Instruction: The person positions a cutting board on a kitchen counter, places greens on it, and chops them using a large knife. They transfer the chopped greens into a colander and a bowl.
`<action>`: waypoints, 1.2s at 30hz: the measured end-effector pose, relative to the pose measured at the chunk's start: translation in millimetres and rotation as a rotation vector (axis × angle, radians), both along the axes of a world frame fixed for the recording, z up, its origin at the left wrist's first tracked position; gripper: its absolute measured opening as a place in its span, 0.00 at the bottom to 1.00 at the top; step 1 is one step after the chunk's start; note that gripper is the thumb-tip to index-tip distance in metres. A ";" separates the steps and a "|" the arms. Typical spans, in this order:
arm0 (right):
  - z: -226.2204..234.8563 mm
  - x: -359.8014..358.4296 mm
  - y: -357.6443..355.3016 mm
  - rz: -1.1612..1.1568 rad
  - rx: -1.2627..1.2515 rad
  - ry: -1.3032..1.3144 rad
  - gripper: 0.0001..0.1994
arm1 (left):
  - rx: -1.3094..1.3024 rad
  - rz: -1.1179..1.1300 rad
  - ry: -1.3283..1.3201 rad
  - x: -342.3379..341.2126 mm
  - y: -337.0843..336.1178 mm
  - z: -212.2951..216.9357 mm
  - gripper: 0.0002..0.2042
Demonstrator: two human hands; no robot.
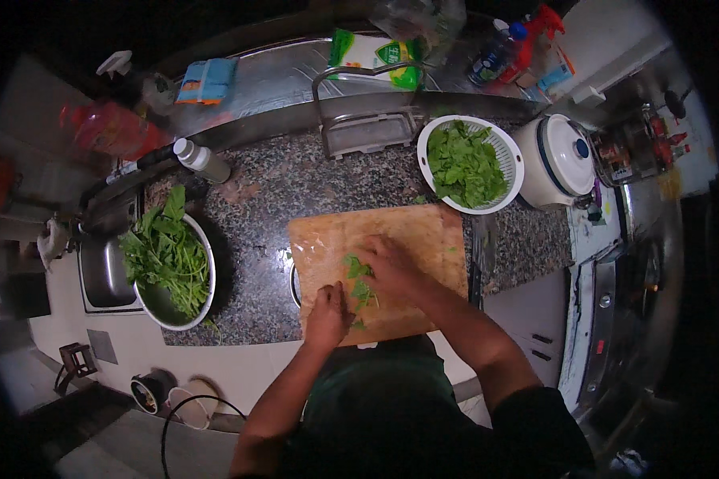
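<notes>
A wooden cutting board [411, 231] lies on the dark granite counter [295, 180]. On it sits a small bunch of green leaves [359, 283]. My left hand [327, 313] is closed around the lower stems of that bunch at the board's near edge. My right hand [391, 263] rests on the upper leaves, fingers curled over them. A white colander [513, 152] heaped with picked leaves stands just beyond the board at the right. A metal bowl [204, 307] with long-stemmed greens sits to the left.
A steel sink [104, 275] lies left of the bowl. A white lidded pot [563, 156] stands right of the colander. A white-capped bottle [201, 160], a metal rack [367, 132], packets and spray bottles [503, 48] line the back. A stove edge [615, 295] is at right.
</notes>
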State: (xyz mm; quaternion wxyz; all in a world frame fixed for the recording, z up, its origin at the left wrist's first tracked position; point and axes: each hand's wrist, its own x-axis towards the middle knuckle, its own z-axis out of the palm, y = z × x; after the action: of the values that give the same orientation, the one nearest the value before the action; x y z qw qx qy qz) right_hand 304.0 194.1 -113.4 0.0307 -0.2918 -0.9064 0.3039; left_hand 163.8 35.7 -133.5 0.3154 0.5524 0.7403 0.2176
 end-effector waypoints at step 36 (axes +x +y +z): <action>59.6 176.2 229.4 -0.460 0.222 0.146 0.25 | 0.346 -0.017 -0.192 83.9 230.7 99.2 0.26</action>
State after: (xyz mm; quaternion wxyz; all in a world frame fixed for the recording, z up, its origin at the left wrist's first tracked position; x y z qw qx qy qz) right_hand 480.2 423.5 -53.8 0.1960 -0.4624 -0.8394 0.2080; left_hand 247.6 266.5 -34.3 0.2866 0.5814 0.6536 0.3908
